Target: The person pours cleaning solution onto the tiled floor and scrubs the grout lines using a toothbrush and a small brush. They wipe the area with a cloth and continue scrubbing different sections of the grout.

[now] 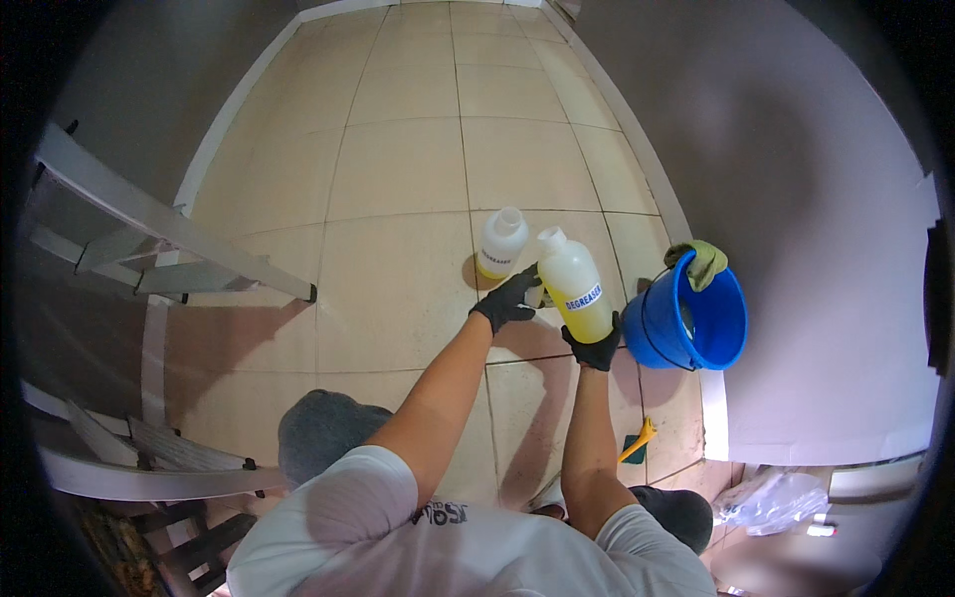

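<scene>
My right hand (593, 345), in a black glove, holds the lower end of a translucent plastic degreaser bottle (573, 272), tilted, uncapped and part filled with yellow liquid. My left hand (509, 300), also gloved, is beside its upper part with the fingers bent; a pale object (534, 295) shows at the fingers, partly hidden, and whether it is gripped I cannot tell. Just beyond the left hand, a second open degreaser bottle (503, 240) stands upright on the floor tiles, with a little yellow liquid at its bottom.
A blue bucket (647, 321) with a green cloth (701, 263) over its rim is at the right by the wall. A yellow-handled tool (639, 440) with a dark green pad lies nearer me. An aluminium ladder (186, 235) stands left; a clear plastic bag (776, 500) lies lower right.
</scene>
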`<move>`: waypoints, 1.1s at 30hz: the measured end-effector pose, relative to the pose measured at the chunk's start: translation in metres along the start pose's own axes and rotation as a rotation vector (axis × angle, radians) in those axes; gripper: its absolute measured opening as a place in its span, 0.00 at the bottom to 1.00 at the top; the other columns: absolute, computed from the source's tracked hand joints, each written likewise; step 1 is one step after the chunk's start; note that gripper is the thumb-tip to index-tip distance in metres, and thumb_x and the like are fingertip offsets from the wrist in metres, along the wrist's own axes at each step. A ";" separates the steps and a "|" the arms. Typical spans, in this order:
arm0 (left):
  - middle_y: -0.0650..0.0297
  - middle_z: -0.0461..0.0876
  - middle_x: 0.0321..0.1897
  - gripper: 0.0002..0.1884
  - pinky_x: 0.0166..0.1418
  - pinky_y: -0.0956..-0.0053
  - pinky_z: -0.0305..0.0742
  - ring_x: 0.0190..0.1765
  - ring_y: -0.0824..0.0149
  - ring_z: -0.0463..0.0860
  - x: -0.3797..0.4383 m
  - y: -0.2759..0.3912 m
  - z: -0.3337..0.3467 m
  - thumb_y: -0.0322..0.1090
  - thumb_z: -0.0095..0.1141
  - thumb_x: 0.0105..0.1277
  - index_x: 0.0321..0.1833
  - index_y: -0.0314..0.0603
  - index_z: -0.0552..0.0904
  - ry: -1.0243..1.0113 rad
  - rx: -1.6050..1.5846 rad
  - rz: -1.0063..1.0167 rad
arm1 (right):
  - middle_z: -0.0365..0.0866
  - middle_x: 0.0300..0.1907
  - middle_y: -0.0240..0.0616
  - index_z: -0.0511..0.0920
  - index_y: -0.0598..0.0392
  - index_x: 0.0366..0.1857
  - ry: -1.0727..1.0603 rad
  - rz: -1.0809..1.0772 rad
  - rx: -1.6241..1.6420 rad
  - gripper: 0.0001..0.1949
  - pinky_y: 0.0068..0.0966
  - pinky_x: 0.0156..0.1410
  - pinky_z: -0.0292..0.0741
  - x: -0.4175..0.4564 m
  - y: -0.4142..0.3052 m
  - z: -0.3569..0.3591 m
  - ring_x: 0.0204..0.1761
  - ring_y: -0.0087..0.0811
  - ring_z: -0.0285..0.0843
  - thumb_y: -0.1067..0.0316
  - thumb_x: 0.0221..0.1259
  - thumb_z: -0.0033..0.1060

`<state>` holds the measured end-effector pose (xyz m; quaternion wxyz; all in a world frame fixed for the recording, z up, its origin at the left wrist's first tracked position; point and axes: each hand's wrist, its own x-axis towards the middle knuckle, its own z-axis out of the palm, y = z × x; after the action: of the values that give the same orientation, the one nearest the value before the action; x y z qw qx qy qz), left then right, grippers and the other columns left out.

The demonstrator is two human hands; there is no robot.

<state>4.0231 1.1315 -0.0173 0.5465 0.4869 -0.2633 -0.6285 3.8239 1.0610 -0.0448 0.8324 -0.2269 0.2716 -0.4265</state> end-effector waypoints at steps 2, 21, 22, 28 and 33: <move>0.65 0.75 0.48 0.21 0.48 0.70 0.75 0.51 0.71 0.74 0.007 -0.014 -0.003 0.49 0.49 0.61 0.56 0.54 0.71 0.027 0.093 0.167 | 0.74 0.50 0.40 0.69 0.51 0.52 -0.079 -0.134 -0.227 0.27 0.53 0.45 0.73 -0.002 0.006 0.005 0.49 0.46 0.73 0.42 0.55 0.42; 0.66 0.77 0.40 0.17 0.42 0.65 0.79 0.43 0.69 0.78 0.054 -0.016 0.006 0.51 0.51 0.60 0.48 0.55 0.73 -0.019 -0.704 -0.028 | 0.74 0.48 0.39 0.70 0.49 0.51 -0.046 0.162 -0.157 0.28 0.52 0.41 0.71 0.025 -0.038 0.042 0.48 0.46 0.71 0.39 0.53 0.42; 0.66 0.77 0.40 0.17 0.41 0.65 0.79 0.43 0.68 0.78 0.060 -0.022 -0.002 0.52 0.50 0.60 0.48 0.55 0.73 -0.037 -0.739 -0.007 | 0.74 0.48 0.39 0.70 0.49 0.50 -0.058 0.172 -0.165 0.28 0.52 0.41 0.71 0.026 -0.034 0.048 0.48 0.46 0.71 0.39 0.53 0.42; 0.67 0.78 0.37 0.17 0.37 0.68 0.79 0.40 0.69 0.79 0.064 -0.024 -0.001 0.54 0.48 0.61 0.46 0.55 0.74 -0.045 -0.722 0.005 | 0.75 0.46 0.39 0.71 0.48 0.49 -0.020 0.146 -0.240 0.27 0.51 0.39 0.72 0.029 -0.037 0.052 0.46 0.47 0.72 0.39 0.52 0.42; 0.69 0.78 0.36 0.16 0.34 0.70 0.79 0.38 0.70 0.79 0.058 -0.018 0.004 0.54 0.48 0.61 0.45 0.57 0.75 -0.044 -0.645 0.013 | 0.76 0.44 0.38 0.71 0.47 0.48 0.005 0.043 -0.358 0.26 0.50 0.37 0.72 0.031 -0.034 0.044 0.44 0.46 0.73 0.39 0.52 0.43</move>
<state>4.0158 1.0810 -0.0504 0.6710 0.2730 -0.0654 -0.6863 3.8475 1.0236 0.0012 0.7870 -0.3645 0.3498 -0.3542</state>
